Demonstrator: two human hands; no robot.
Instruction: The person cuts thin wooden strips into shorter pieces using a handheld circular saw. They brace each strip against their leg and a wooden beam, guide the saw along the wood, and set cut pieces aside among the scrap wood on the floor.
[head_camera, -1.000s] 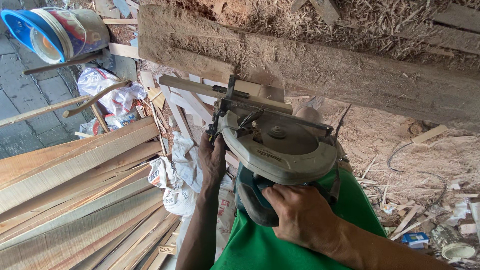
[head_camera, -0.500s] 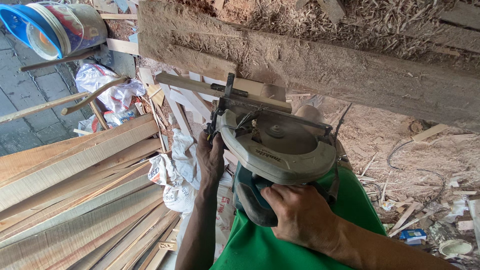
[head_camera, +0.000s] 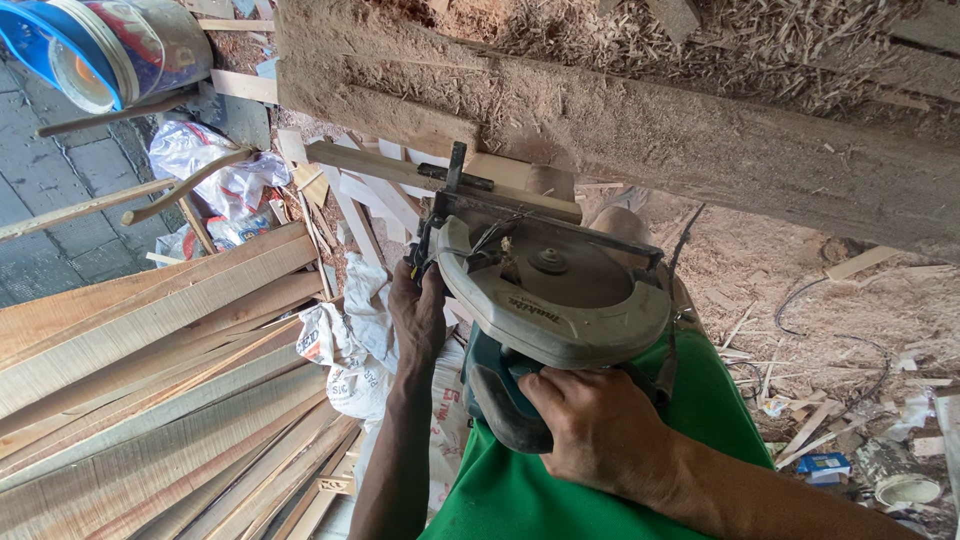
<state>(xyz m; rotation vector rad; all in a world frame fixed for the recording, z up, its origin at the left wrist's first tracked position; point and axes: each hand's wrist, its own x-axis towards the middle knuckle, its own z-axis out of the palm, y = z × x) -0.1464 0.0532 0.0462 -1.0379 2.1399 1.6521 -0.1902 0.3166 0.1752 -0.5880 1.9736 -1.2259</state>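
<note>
Packages: crumpled white printed plastic sacks (head_camera: 352, 345) are lying between the stacked pale wooden planks (head_camera: 150, 390) and the person's arm; a small blue box (head_camera: 826, 465) is sitting on the floor at the right.
Container: a blue-rimmed plastic bucket (head_camera: 95, 45) is lying on its side at the top left.
Surface: a rough sawdust-covered timber bench (head_camera: 640, 130) is crossing the top; shavings are covering the ground.
Saw: a grey-guarded teal circular saw (head_camera: 550, 300) is resting over green cloth (head_camera: 560, 490), just below the bench.
Left hand (head_camera: 418, 315): is closing on the saw's front edge.
Right hand (head_camera: 600, 430): is gripping the saw's rear handle, fingers clamped.
</note>
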